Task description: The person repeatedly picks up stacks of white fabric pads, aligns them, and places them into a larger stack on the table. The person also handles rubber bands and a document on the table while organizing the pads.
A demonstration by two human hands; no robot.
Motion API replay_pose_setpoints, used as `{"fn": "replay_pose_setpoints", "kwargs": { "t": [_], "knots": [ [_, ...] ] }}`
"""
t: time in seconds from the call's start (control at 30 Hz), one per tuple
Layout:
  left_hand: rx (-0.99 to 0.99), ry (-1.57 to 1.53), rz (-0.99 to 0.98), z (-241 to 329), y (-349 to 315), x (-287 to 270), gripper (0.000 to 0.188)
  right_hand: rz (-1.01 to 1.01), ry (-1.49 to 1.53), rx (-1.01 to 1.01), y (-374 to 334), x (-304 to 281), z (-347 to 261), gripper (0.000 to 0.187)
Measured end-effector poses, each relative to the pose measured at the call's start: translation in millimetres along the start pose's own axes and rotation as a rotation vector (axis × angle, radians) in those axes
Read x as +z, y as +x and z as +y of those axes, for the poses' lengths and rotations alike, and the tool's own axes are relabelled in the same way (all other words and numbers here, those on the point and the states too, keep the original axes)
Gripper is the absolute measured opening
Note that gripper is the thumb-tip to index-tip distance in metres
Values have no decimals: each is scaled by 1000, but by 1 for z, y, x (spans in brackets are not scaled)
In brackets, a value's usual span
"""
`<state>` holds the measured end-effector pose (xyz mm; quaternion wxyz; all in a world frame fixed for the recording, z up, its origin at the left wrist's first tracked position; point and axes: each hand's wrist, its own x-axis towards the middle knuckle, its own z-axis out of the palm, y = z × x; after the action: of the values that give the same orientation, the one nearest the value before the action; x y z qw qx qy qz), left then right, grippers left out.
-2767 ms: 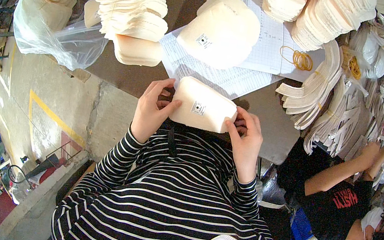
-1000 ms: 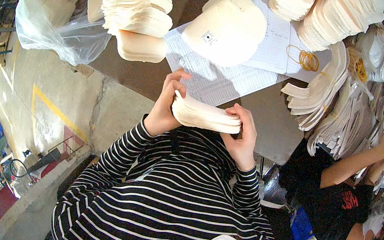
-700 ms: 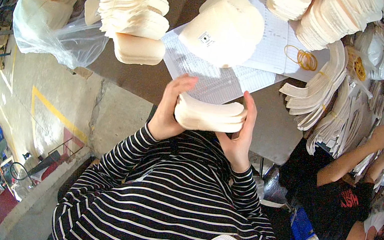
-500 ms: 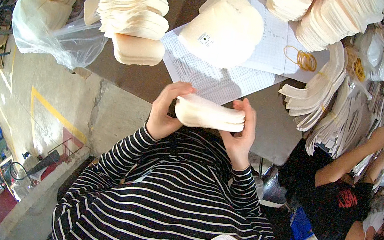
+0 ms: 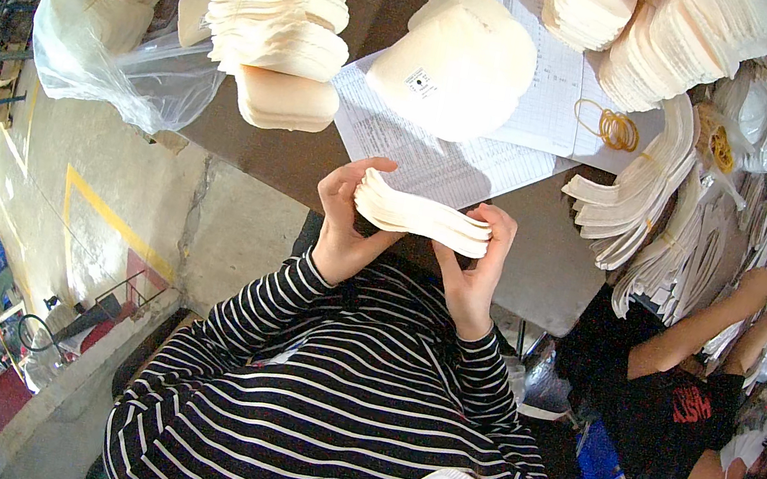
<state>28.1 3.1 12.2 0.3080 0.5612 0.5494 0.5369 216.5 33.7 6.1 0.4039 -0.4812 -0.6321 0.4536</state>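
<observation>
Between my two hands is a small stack of thin cream pads [image 5: 422, 220], held level at its two ends above the table's near edge. Its layered edges face me and bend in a slight wave. My left hand [image 5: 343, 225] grips the left end with the thumb below and the fingers above. The right end is pinched the same way by my right hand [image 5: 476, 277]. Just beyond lies a larger pile of cream pads [image 5: 458, 64], with a small printed label on its top pad.
Printed sheets [image 5: 408, 152] lie on the brown table [image 5: 252, 148]. Long rows of pads [image 5: 276, 3] stand at the back left, beside a clear plastic bag [image 5: 149, 94]. Yellow rubber bands [image 5: 619, 130] and banded white strips [image 5: 641, 186] lie at right. A co-worker [image 5: 670, 409] handles strips there.
The stack has tilted so that its layered edges show more, and its pads look more fanned. My left hand has shifted slightly right, with its thumb now under the stack.
</observation>
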Motion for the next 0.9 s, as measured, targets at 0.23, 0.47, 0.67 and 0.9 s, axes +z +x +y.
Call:
{"fn": "replay_pose_setpoints", "kwargs": {
  "t": [0.23, 0.47, 0.67, 0.9],
  "knots": [
    [-227, -226, -145, -6, 11, -28, 58, 7, 105, 42, 1, 0, 6, 68],
    [-52, -24, -145, -10, 7, -29, 53, -111, 20, -33, 0, -4, 0, 72],
    [-45, -206, -147, -26, -16, -28, 101, -257, -158, -128, 1, -21, -1, 66],
    [-446, -279, -254, 18, 15, -43, 84, -297, -91, 98, 12, -32, -34, 47]
  ]
}}
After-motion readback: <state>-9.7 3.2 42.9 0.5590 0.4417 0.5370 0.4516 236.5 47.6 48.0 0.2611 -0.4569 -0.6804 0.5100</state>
